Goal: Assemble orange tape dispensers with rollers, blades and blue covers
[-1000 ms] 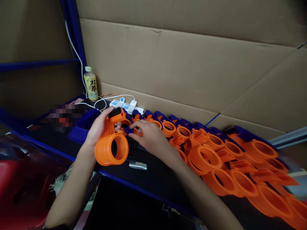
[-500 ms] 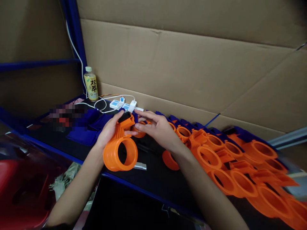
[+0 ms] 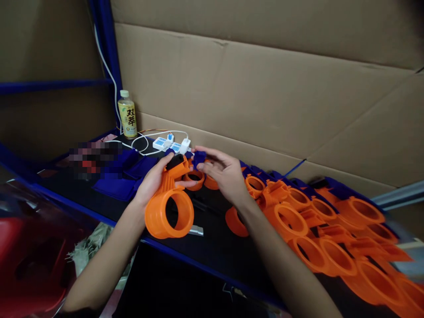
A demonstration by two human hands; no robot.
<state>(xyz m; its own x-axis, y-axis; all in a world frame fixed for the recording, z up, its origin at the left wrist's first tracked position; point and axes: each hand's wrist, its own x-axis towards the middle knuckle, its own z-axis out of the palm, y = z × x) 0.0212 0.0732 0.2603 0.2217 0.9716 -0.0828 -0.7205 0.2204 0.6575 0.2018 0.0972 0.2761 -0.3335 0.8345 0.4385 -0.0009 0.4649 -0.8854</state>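
Since the earliest frame, the right hand [image 3: 228, 176] has drawn off rightward from the orange part [image 3: 155, 216], and a small blue piece [image 3: 199, 160] now shows plainly between its fingertips. Left of centre, the left hand [image 3: 149, 185] is wrapped around the part, holding it over the table [image 3: 215, 254] edge with its hollow end facing out. Right thumb and fingers pinch the blue piece just beside the part, not touching it. The step in hand looks like working this piece near the part's upper end; the next move would seem to call for a firm left hold and a fine right pinch. Hard to make out: the piece's exact shape, the left fingers behind the part, and the pixelated patch [image 3: 94, 161] at left. At lower right, the pile [image 3: 280, 229] of similar parts is cut off.
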